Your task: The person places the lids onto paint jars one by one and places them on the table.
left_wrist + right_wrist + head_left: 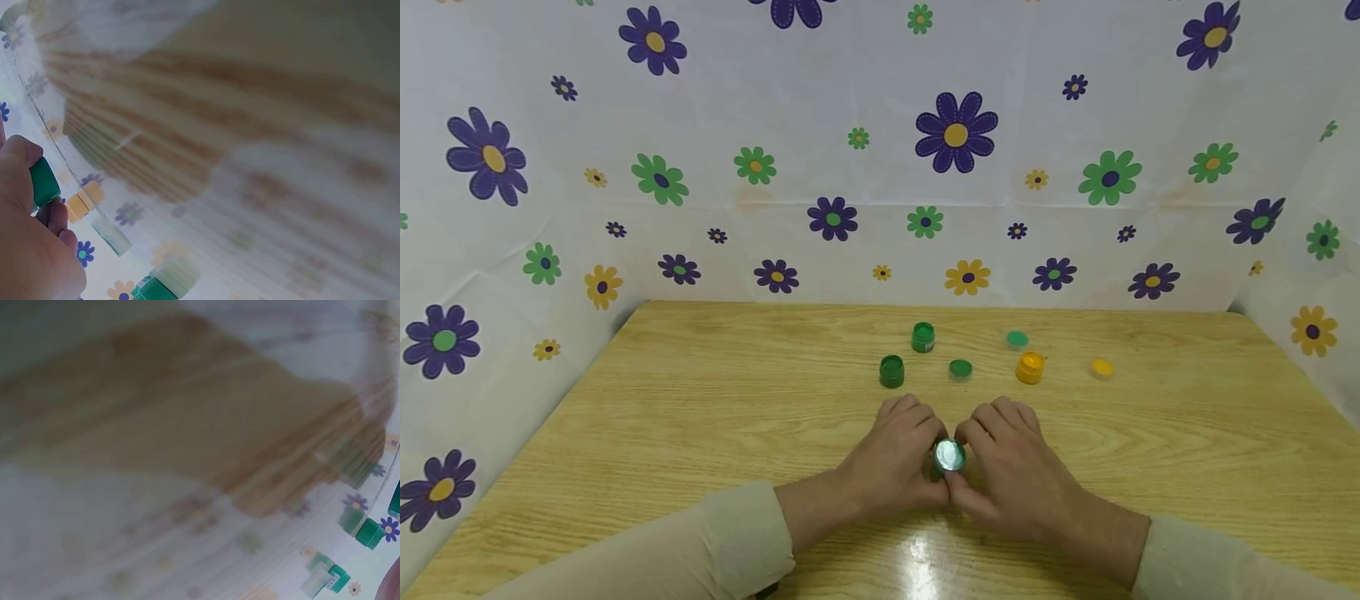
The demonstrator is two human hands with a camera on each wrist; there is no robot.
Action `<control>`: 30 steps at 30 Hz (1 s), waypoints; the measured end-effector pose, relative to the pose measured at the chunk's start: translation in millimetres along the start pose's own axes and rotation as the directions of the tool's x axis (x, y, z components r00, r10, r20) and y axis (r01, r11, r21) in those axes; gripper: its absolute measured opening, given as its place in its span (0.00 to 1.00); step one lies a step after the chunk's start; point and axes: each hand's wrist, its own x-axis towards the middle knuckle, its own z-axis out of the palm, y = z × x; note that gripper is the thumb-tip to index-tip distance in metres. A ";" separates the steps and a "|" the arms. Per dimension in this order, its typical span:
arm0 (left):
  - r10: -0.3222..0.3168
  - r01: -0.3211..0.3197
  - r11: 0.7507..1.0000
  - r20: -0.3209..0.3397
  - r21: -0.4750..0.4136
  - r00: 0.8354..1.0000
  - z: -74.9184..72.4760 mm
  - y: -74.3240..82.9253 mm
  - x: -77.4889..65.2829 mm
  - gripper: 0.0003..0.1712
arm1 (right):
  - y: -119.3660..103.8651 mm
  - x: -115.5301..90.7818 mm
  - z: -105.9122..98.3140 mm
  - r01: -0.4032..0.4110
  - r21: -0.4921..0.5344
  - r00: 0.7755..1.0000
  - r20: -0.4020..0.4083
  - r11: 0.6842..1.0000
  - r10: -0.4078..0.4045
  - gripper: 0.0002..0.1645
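Pinched between left hand [897, 454] and right hand [1018, 471], at the near centre of a wooden desk [700, 392]: small green jar [950, 456] with shiny top. Farther off, two open green jars [892, 372] to the left, open yellow jar [1030, 368] to the right, yellow lid [1102, 368] farther right.

R hand [390, 583] mostly cut off, R-wrist cam.
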 end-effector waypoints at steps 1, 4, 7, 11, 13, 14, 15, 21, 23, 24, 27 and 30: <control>-0.002 0.002 1.000 0.001 0.003 1.000 0.0 0.0 -0.1 0.19 | 0.0 0.1 -0.3 -0.003 -0.001 1.000 0.003 1.000 0.003 0.15; -0.005 0.005 1.000 0.001 0.009 1.000 -0.1 -0.1 -0.2 0.19 | 0.0 0.6 -0.9 -0.007 -0.001 1.000 0.008 1.000 0.007 0.15; -0.003 0.003 1.000 -0.001 0.009 1.000 -0.1 -0.1 -0.5 0.19 | 0.0 1.2 -1.4 -0.006 0.000 1.000 0.007 1.000 0.006 0.15; 0.004 -0.003 1.000 -0.007 0.009 1.000 -0.2 -0.2 -0.7 0.19 | -0.1 1.3 -1.3 0.011 0.013 1.000 -0.002 1.000 -0.011 0.17; 0.011 -0.011 1.000 -0.009 0.010 1.000 0.2 -0.4 -0.7 0.19 | 0.0 1.2 -1.0 0.023 0.021 1.000 -0.008 1.000 -0.023 0.17; 0.016 -0.016 1.000 -0.010 0.011 1.000 0.4 -0.5 -0.6 0.20 | -0.2 1.2 -1.0 0.030 0.023 0.999 -0.012 0.999 -0.029 0.17; 0.020 -0.020 1.000 -0.010 0.012 1.000 0.7 -0.7 -0.6 0.20 | -0.2 1.3 -0.7 0.036 0.024 0.999 -0.017 0.999 -0.035 0.17; 0.022 -0.022 1.000 0.000 0.018 1.000 0.0 -0.5 -0.4 0.21 | -0.3 1.6 0.2 0.065 0.009 0.997 -0.045 0.998 -0.064 0.14; 0.017 -0.017 1.000 0.009 0.016 1.000 -1.1 0.0 -0.4 0.21 | -0.3 1.6 -0.1 0.066 0.001 0.997 -0.044 0.998 -0.066 0.13; 0.016 -0.016 1.000 0.013 0.015 1.000 -1.5 0.2 -0.4 0.21 | -0.4 1.4 -0.1 0.066 -0.004 0.997 -0.043 0.998 -0.066 0.13; 0.018 -0.019 1.000 0.025 0.012 1.000 -1.7 0.2 -0.1 0.21 | -0.7 1.2 -0.4 0.064 -0.019 0.997 -0.042 0.998 -0.065 0.13; 0.030 -0.030 1.000 0.030 0.008 0.999 -0.9 -0.3 0.0 0.21 | -1.3 1.0 -0.1 0.067 -0.030 0.997 -0.044 0.997 -0.069 0.13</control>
